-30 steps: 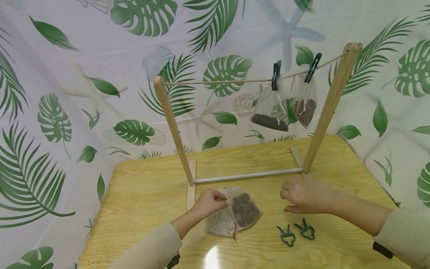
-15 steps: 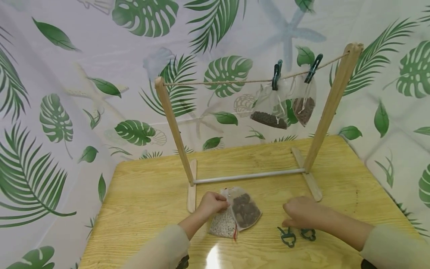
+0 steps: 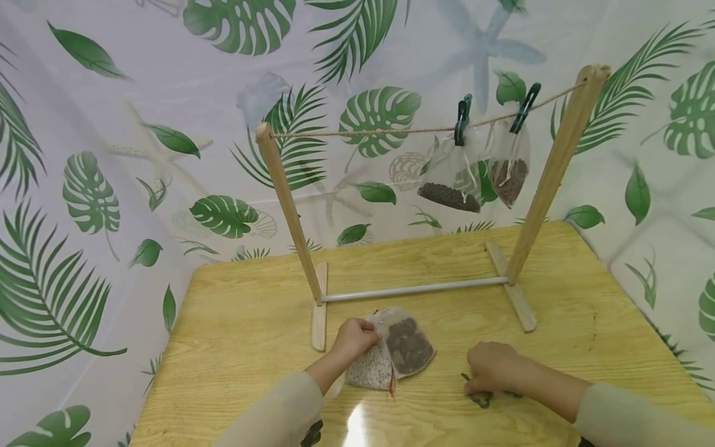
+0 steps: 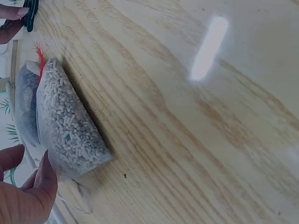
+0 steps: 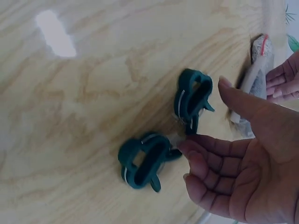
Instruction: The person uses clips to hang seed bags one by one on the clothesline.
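My left hand (image 3: pixel 354 338) pinches the top of a clear drawstring bag of pale pellets (image 4: pixel 70 116) that lies on the table. Overlapping it is a mesh bag of dark brown lumps (image 3: pixel 410 347), with a red cord tassel between the two. My right hand (image 3: pixel 491 367) is low over two dark green plant clips. In the right wrist view its thumb and loosely bent fingers are apart around the nearer-to-bags clip (image 5: pixel 194 95). The fingertips are at the handles of both clips, the other clip (image 5: pixel 145 161) lying beside; whether they touch is unclear.
A wooden frame (image 3: pixel 290 211) with a white crossbar (image 3: pixel 416 289) stands behind the bags. From its rope (image 3: pixel 363 132) two clear bags hang on the right, one with dark granules (image 3: pixel 449 195), one with brownish granules (image 3: pixel 509 180), each under a dark clip.
My right hand has moved down and towards me, from beside the frame's right foot to the green clips. The left hand keeps its hold on the pellet bag, almost unmoved.
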`<state>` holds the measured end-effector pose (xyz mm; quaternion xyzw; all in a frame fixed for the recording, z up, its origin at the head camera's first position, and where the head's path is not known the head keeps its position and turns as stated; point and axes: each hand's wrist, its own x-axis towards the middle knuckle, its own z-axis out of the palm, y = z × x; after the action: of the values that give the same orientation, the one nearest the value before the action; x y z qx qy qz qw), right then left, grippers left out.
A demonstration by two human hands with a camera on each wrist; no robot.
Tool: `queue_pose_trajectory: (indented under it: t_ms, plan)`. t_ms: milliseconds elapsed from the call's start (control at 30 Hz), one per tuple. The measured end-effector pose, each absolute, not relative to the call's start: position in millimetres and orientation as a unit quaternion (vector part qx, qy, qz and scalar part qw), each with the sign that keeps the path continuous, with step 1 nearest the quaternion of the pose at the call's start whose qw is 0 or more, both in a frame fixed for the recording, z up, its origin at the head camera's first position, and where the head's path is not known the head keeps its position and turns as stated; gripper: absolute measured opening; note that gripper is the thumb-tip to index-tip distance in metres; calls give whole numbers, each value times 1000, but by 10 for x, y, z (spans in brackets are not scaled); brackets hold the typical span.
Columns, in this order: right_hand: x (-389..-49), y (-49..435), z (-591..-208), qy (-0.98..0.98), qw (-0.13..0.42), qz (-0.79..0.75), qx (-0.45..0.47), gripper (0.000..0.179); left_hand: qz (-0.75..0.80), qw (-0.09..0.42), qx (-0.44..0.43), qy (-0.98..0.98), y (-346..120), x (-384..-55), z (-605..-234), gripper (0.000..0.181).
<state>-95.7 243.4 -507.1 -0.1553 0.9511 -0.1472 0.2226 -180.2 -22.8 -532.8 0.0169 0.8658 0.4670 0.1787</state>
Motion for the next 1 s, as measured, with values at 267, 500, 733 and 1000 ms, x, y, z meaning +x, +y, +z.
queue_pose_trajectory:
  t_ms: [267, 500, 733, 1000]
  plan:
    - [-964, 2371, -5141, 952, 234, -165, -110, 46, 481, 149, 41, 863, -152, -1848, -5349, 21]
    - [-991, 2348, -5113, 943, 245, -196, -115, 40, 455, 117, 121, 874, -68, -2047, -5313, 31]
    - [-1041, 2310, -5098, 941, 255, -198, -103, 40, 372, 178, 139, 901, 43, -2205, -5290, 47]
    - [-1148, 2239, -5076, 945, 260, -155, -123, 45, 272, 175, 166, 932, 130, -2233, -5270, 47]
